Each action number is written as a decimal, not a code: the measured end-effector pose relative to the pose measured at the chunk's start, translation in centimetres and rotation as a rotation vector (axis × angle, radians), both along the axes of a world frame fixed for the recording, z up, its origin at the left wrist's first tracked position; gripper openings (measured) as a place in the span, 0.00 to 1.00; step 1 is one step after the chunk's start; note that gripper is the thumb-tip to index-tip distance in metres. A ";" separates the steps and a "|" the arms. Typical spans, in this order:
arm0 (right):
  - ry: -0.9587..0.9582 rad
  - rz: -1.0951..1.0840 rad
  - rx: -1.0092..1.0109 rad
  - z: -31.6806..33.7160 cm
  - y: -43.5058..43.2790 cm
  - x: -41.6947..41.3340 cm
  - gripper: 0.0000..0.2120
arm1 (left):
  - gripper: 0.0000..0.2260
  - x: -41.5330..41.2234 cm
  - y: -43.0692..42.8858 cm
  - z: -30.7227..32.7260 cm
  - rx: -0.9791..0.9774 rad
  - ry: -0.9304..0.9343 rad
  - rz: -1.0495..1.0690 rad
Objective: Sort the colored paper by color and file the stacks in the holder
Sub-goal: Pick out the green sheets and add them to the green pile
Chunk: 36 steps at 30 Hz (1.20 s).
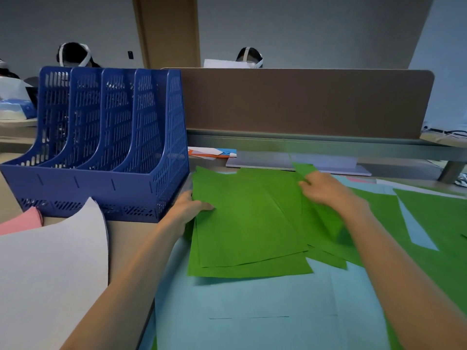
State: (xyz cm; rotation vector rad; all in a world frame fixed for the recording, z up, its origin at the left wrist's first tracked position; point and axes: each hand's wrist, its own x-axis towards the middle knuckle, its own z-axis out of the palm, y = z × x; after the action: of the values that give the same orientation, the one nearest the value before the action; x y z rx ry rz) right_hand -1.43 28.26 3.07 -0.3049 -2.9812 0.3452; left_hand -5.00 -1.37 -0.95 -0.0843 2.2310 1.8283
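Green stack point(247, 223): thin matte rectangular sheets, loosely fanned, laid flat on light blue sheets point(252, 311); long axis set 12 to 6 o'clock.
Holder point(101, 147): blue perforated plastic, four slots, placed at the stack's 10 o'clock.
Left hand point(187, 210): stack's 9 o'clock edge gripped, thumb on top.
Right hand point(326, 190): green sheet point(303, 169) pinched at 2 o'clock, blurred.

- Left forearm point(121, 286) was bare and ran from lower left up toward centre.
- Left hand point(188, 210) gripped the near-left edge of the green stack point(247, 223): thumb flat on top, fingers hidden below.
- Right forearm point(404, 274) was bare and came in from lower right.
- Right hand point(326, 192) was palm down, fingers curled, pinching a raised green sheet point(303, 169); motion-blurred.
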 end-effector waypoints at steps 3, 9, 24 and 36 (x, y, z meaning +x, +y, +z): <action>-0.186 0.268 -0.309 -0.1 -5.2 0.3 0.31 | 0.14 0.1 0.3 0.0 0.030 0.041 0.012; -0.332 0.345 0.032 -4.7 -6.7 -0.2 0.36 | 0.20 1.0 1.1 0.0 -0.060 0.149 -0.043; -0.044 0.096 -0.468 -5.0 -3.5 -1.2 0.39 | 0.29 0.7 -0.7 1.8 -0.123 0.533 0.029; 0.142 -0.066 -0.978 -5.6 -2.6 -1.6 0.24 | 0.25 0.1 -1.7 0.0 -0.046 0.180 -0.047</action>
State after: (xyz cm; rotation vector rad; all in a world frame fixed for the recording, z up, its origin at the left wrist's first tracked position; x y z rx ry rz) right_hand -3.04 25.62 -2.50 -0.4237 -2.4155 1.7013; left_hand -4.94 -3.06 -0.91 0.1275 2.3733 1.8258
